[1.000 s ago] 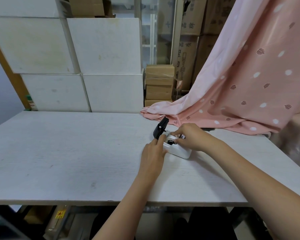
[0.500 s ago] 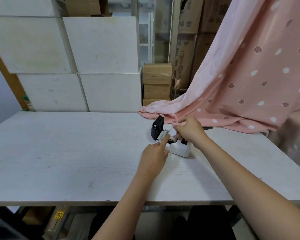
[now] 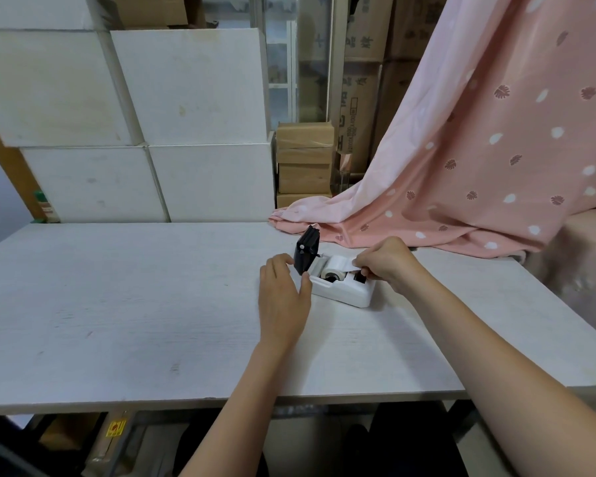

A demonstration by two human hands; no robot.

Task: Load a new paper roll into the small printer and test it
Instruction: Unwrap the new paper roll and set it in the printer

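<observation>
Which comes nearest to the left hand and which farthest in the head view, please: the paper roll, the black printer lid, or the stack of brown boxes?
1. Black printer lid: touching the left hand, at its fingers.
2. Paper roll: just right, in the open printer.
3. Stack of brown boxes: well behind the table.

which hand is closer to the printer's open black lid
Left. The left hand sits right beside the lid, fingers by its lower edge. The right hand is across the printer, pinching the paper.

Storeroom: stacked cardboard boxes
</observation>
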